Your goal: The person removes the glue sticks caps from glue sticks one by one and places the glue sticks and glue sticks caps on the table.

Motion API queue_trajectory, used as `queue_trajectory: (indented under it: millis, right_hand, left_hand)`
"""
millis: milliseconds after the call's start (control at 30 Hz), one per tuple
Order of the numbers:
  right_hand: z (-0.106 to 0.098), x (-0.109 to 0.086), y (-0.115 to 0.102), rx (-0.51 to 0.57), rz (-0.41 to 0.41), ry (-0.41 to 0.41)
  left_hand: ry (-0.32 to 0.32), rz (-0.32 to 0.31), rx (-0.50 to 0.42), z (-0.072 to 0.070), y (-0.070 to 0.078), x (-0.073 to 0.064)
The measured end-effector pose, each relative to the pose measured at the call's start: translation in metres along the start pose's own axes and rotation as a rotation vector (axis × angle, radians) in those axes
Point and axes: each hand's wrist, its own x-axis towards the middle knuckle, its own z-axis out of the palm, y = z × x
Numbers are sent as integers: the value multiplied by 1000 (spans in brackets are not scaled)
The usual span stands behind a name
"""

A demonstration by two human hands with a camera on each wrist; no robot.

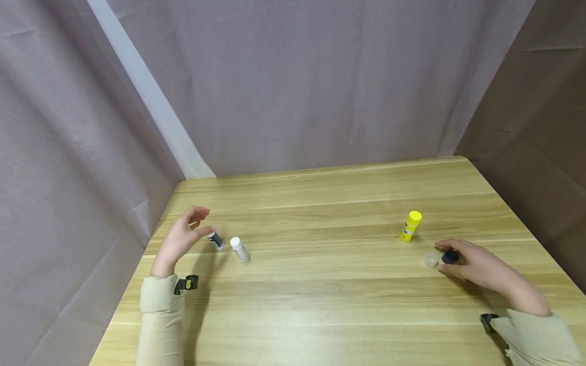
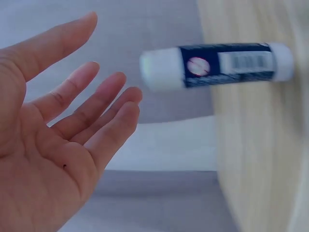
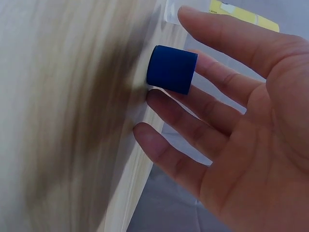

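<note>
My left hand (image 1: 182, 238) hovers by a small glue stick (image 1: 215, 240) with a dark blue label and white ends. In the left wrist view this glue stick (image 2: 227, 66) stands upright on the table, apart from the spread fingers. A white stick-shaped tube (image 1: 240, 249) stands to its right. On the table's right side, my right hand (image 1: 480, 267) is around a dark blue cap (image 1: 450, 256), thumb on one side and fingers on the other. The right wrist view shows this cap (image 3: 172, 69) close to the fingertips, not pinched; whether a finger touches it I cannot tell.
A small clear cap (image 1: 430, 260) lies just left of the blue cap. Behind it stands a yellow glue stick (image 1: 410, 226). The wooden table (image 1: 311, 284) is bordered by grey curtains (image 1: 320, 86) at the back and left, and a brown cloth (image 1: 540, 132) at right.
</note>
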Motion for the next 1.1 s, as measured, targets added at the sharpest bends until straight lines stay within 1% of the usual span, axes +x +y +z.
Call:
queue_trajectory:
  millis: [100,167,267,367,533,667,767,900,1000,1100]
  right_hand:
    - [-1,0,0,2,-4,-1]
    - [-2,-1,0,-2,-5,1]
    - [-3,-2,1,-4,-5,6]
    - [-4,-4,1,-2,0,7]
    - [-4,-6,2,-4,14,3]
    - [-5,-8,4,-15,19,8]
    - [-6,-10,4,-15,20,11]
    - [-7,-10,4,-14,15,17]
    - [-8,-10,3,-10,4,22]
    - [-7,-11,1,0,-7,22]
  left_hand:
    - [3,29,16,2,11,3]
    - [0,42,12,7,18,7]
    - [-13,64,-7,18,32,13]
    - [-39,88,-41,33,46,22]
    - [-51,130,-112,64,66,38]
    - [-75,147,-166,94,83,54]
    - [-120,158,-207,118,95,66]
    - [-211,195,-246,149,106,80]
    - [-283,226,-265,169,112,86]
    - [-334,252,-288,187,119,92]
